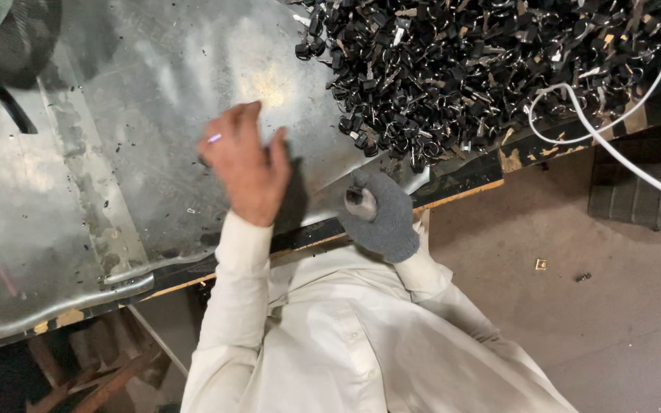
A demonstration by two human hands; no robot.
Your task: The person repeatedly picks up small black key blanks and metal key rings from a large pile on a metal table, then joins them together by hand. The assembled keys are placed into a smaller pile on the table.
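Head view: a bare left hand (245, 164), blurred, pinches a small pale piece over the metal-sheeted table (154, 69); the gloved right hand (380, 216) clenches a dark-tipped tool, nearer than the black parts heap (483, 69) at far right.

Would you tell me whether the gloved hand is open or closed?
Closed: the right hand in its grey glove is curled around a small metal piece.

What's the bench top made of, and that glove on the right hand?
The bench top looks like bare sheet metal, probably galvanised steel: dull silver, scuffed, with soft glare and a rolled front edge. The glove on the right hand looks like grey knitted fabric: matte, with a fine weave texture.
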